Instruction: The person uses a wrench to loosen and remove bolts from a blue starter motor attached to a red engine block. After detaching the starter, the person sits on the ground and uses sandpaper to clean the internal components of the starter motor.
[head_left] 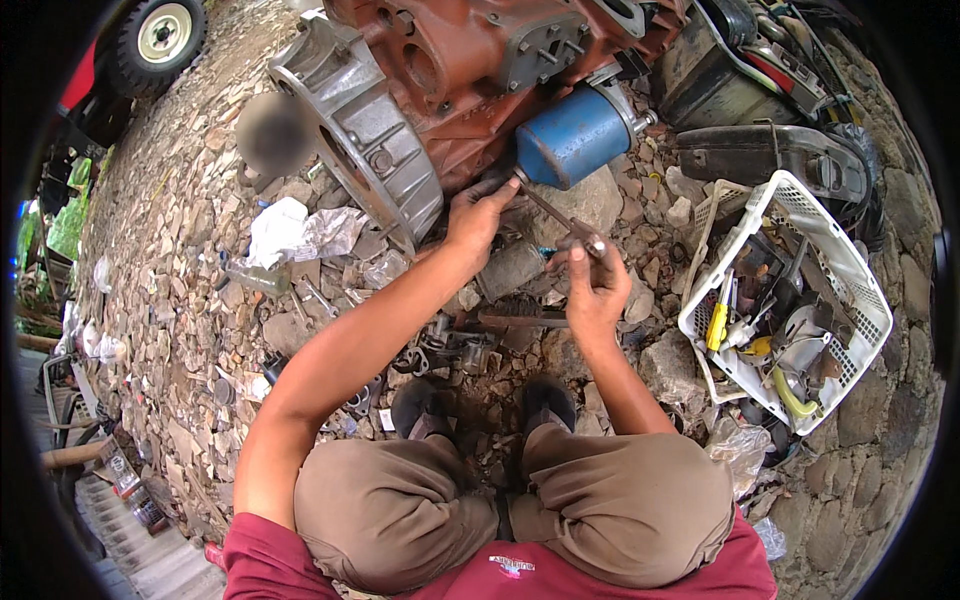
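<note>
A blue cylindrical filter housing is mounted on the side of a rust-red engine block. Against the housing's near end, my left hand is closed around the far end of a dark metal wrench, thumb pressed at the end fitting. The wrench slants down to the right, and my right hand grips its near end between thumb and fingers. Left of my left hand stands the grey cast-metal bell housing joined to the block. My left fingertips are partly hidden.
A white plastic crate of tools, including a yellow-handled screwdriver, stands at the right. Behind it lie black cases. A white cloth, a glass bottle and loose metal parts rest on rocky ground. A wheel is far left.
</note>
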